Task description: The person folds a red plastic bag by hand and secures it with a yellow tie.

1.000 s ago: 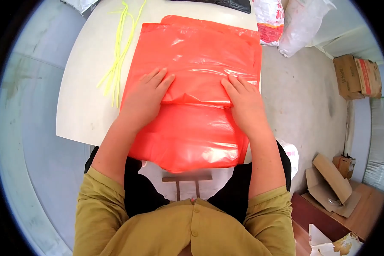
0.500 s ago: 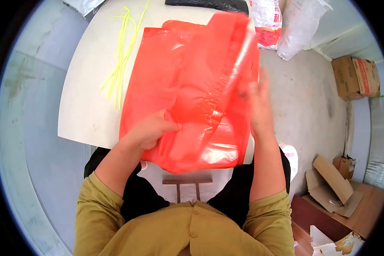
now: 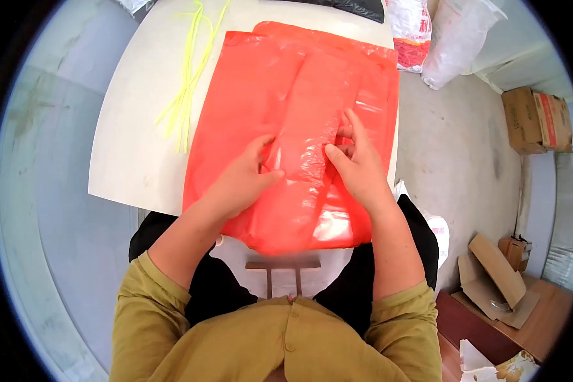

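Several layers of red plastic bags (image 3: 235, 95) lie on the white table, with a long strip of the top layer folded up the middle. My left hand (image 3: 245, 181) rests on the left side of this strip, thumb and fingers apart. On its right side, my right hand (image 3: 360, 165) touches the fold with the thumb; its index finger stretches forward and the other fingers curl. The plastic between my hands is wrinkled and shiny. Its near edge hangs over the table edge toward my lap.
Yellow ties (image 3: 188, 83) lie on the white table (image 3: 134, 127) at the left. A black plastic bundle (image 3: 344, 6) is at the far edge. Printed sacks (image 3: 410, 35) stand beyond the right corner. Cardboard boxes (image 3: 535, 121) and an opened carton (image 3: 500, 280) are at the right.
The raised red flap on the right has come down and lies folded along the middle. My right hand has moved left onto the fold; my left hand has shifted slightly forward and its fingers have spread.
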`<move>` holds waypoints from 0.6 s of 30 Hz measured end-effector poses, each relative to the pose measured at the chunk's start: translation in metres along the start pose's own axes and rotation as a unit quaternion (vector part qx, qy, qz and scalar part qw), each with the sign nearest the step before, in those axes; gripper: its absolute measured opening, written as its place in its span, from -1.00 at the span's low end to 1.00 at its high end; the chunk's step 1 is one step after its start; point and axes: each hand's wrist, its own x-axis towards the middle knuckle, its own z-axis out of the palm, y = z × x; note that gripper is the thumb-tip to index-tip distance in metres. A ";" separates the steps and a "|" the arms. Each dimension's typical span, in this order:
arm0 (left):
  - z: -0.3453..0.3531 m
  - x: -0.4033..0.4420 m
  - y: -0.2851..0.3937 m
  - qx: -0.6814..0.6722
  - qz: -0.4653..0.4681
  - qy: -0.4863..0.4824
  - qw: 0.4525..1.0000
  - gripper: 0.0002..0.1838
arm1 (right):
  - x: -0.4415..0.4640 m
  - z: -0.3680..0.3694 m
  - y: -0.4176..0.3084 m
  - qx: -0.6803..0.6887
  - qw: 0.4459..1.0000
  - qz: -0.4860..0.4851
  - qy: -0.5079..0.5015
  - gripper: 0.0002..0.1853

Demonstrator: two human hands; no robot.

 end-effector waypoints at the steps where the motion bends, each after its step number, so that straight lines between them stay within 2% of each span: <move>1: 0.005 -0.002 -0.005 -0.030 -0.003 -0.010 0.999 -0.16 | 0.003 0.001 0.008 -0.008 0.999 -0.031 0.018 -0.13; 2: 0.007 -0.003 -0.009 -0.060 -0.005 -0.021 0.998 -0.14 | 0.011 0.002 0.024 -0.016 0.997 -0.062 0.036 -0.11; 5: 0.008 -0.003 -0.028 0.049 0.061 -0.034 0.996 -0.12 | 0.014 -0.001 0.030 -0.002 0.998 -0.051 0.025 -0.08; 8: 0.013 -0.008 -0.017 0.071 0.056 0.021 0.996 -0.13 | 0.005 0.005 0.012 0.126 0.992 0.016 -0.006 -0.06; 11: 0.009 -0.001 -0.022 0.145 0.140 0.095 0.975 -0.21 | 0.001 0.015 0.004 0.282 0.957 0.056 -0.033 -0.01; 14: 0.011 0.000 -0.017 0.120 0.153 0.077 0.978 -0.28 | -0.001 0.024 0.002 0.367 0.928 0.051 -0.041 0.01; 18: 0.015 0.003 -0.029 0.222 0.213 0.069 0.949 -0.29 | -0.002 0.034 0.008 0.418 0.906 0.033 -0.064 0.03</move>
